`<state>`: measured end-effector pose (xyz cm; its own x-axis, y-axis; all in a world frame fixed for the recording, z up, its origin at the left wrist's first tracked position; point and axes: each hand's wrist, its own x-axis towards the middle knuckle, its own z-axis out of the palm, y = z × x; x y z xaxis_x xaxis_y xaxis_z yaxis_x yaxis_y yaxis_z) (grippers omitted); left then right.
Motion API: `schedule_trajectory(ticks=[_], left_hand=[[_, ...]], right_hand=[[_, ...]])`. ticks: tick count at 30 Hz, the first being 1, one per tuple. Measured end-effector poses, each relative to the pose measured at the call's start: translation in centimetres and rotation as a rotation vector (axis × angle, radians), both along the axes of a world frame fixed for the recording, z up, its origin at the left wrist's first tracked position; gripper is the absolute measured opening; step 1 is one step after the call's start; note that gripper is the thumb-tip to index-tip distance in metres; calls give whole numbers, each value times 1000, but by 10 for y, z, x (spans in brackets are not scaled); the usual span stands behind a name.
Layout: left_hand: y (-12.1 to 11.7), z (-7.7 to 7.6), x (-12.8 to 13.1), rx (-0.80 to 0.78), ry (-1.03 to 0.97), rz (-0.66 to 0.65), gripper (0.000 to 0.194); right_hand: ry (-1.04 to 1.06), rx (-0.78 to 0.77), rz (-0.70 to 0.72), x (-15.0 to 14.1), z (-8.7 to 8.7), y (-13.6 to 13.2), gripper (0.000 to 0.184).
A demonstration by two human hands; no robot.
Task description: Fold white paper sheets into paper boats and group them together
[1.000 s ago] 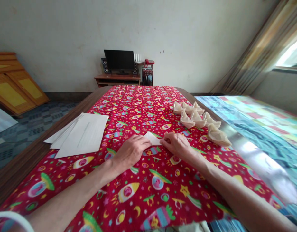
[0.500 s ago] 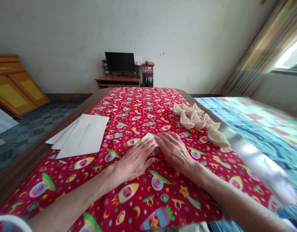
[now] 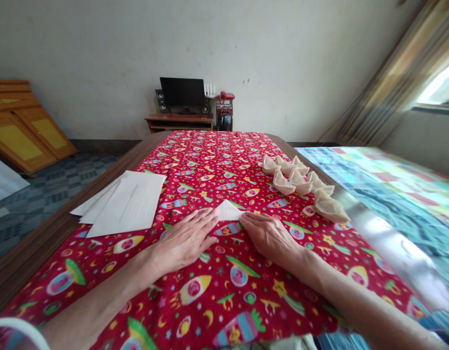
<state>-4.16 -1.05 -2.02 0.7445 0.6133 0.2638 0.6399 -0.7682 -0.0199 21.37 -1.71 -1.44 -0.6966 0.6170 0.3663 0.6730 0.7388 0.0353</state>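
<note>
A small white piece of folded paper [image 3: 227,211], triangular in its visible part, lies flat on the red patterned cloth [image 3: 224,272]. My left hand [image 3: 189,238] lies flat with its fingertips on the paper's left corner, thumb held apart. On the right corner rest the fingertips of my right hand [image 3: 266,233], its fingers stretched out close together. Both hands cover the paper's outer corners. To the left is a fanned stack of white paper sheets [image 3: 129,204]. Several cream folded paper shapes [image 3: 300,182] stand in a cluster at the right.
The brown table edge [image 3: 81,194] runs along the left of the cloth. Beyond the far end stands a small desk [image 3: 180,119] with a monitor [image 3: 182,92] and speakers. A bed [image 3: 399,194] is on the right, a wooden cabinet [image 3: 27,126] at the left.
My hands have moved apart along the paper, the left one outward and slightly down. More of the paper's triangular shape shows between them.
</note>
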Motion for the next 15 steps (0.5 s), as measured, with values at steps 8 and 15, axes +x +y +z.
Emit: schedule_trajectory(ticks=[8, 15], left_hand=[[27, 6, -21, -58, -198, 88, 30], [29, -5, 0, -40, -359, -27, 37]], right_hand=[[16, -4, -22, 1, -4, 3, 27], [-122, 50, -120, -13, 6, 10, 24]])
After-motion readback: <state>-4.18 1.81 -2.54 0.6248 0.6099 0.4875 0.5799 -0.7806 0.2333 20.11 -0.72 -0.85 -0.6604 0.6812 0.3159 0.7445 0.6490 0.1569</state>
